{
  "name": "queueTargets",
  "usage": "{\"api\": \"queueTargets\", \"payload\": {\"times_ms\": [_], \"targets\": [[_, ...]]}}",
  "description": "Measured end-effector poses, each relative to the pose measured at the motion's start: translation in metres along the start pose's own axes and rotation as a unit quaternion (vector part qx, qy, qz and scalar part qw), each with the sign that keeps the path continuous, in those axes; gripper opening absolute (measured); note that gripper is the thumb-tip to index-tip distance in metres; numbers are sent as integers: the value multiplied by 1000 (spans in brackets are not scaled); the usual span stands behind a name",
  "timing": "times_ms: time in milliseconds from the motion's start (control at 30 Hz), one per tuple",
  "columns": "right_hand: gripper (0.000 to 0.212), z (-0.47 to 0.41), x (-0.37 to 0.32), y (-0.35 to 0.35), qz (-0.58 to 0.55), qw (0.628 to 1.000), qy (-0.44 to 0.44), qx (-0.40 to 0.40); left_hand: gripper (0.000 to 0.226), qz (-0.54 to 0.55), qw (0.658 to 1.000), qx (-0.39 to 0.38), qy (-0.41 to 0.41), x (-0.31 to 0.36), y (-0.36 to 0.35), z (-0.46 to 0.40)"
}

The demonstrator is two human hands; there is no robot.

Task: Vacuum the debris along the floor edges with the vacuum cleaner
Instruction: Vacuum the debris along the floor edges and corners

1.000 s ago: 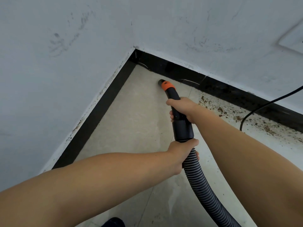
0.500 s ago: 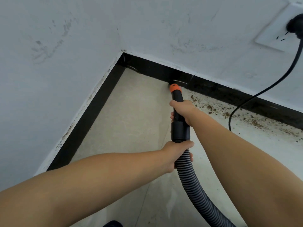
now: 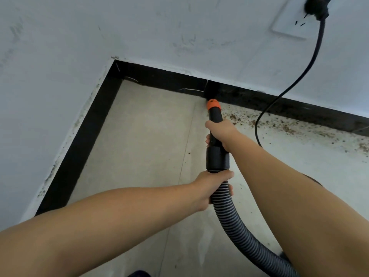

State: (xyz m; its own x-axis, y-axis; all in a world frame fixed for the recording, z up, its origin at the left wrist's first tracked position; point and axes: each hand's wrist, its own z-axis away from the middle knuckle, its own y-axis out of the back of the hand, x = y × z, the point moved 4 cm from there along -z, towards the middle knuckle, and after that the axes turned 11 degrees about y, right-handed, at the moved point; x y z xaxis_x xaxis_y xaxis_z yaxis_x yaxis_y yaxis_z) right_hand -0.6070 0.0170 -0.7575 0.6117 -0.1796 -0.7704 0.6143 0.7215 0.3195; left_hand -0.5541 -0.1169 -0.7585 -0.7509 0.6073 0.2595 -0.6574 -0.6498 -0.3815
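Observation:
A black vacuum nozzle [image 3: 216,156] with an orange tip [image 3: 213,104] points at the foot of the black skirting board [image 3: 279,102] on the far wall. My right hand [image 3: 221,132] grips the nozzle's upper part. My left hand [image 3: 211,186] holds the joint where the grey ribbed hose [image 3: 239,236] meets the nozzle. Brown debris [image 3: 289,127] lies scattered along the floor edge to the right of the tip. The floor left of the tip, toward the corner, looks clean.
A black power cord [image 3: 289,86] hangs from a plug in a white wall socket [image 3: 293,23] at the top right and drops to the floor near the debris. Black skirting [image 3: 83,136] also runs along the left wall. A dark shoe tip [image 3: 139,273] shows at the bottom.
The nozzle tip has moved right along the far skirting, away from the corner, to the start of the debris. The view has shifted up, showing the socket and plug.

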Motion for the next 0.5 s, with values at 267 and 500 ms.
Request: {"api": "queueTargets", "payload": {"times_ms": [267, 500], "targets": [[18, 14, 13, 24, -25, 1000, -2, -13, 19, -17, 999, -15, 23, -14, -23, 0], [12, 27, 9, -1, -11, 994, 9, -105, 20, 11, 1000, 8, 19, -27, -15, 3]]}}
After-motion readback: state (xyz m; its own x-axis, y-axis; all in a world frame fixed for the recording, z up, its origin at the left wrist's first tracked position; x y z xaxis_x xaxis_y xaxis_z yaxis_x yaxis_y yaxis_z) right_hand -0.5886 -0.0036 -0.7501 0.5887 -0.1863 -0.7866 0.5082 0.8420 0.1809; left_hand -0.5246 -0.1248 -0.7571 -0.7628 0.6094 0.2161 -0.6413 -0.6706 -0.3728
